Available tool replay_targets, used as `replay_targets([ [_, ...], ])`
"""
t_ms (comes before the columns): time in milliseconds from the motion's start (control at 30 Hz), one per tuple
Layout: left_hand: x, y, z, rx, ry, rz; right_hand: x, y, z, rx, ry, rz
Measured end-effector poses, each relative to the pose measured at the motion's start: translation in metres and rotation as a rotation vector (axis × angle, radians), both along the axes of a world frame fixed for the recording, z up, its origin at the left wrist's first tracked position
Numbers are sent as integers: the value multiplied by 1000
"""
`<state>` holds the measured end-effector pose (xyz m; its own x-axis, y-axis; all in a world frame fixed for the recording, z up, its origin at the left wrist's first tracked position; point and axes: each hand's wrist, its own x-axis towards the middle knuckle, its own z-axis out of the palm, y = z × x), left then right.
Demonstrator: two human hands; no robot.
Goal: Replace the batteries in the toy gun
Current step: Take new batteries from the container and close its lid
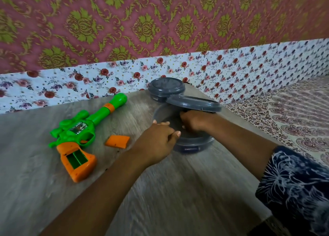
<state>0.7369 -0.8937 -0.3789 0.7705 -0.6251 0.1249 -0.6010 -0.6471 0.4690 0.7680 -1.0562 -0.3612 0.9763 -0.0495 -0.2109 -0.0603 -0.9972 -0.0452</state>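
Note:
The green and orange toy gun (83,129) lies on the left of the wooden table (160,191). Its grip faces me with the battery bay (76,159) uncovered and showing only green plastic. The orange bay cover (117,141) lies loose just right of the gun. My left hand (157,138) grips the near rim of an open grey round container (193,145). My right hand (195,122) is curled inside that container, under its tilted grey lid (194,103). The lid and blur hide its fingers and whatever is in the container.
A second grey round container (166,88), lid on, stands behind the open one at the table's far edge. A floral-papered ledge and patterned wall run behind the table. A patterned bedcover (293,114) lies to the right.

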Motion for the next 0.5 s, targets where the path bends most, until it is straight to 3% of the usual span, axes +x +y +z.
replay_targets([
  [200, 1, 0, 1, 15, -16, -9, 1, 7, 3, 136, -172, -44],
  [500, 0, -1, 0, -11, -41, -11, -1, 7, 1, 27, -35, -92],
])
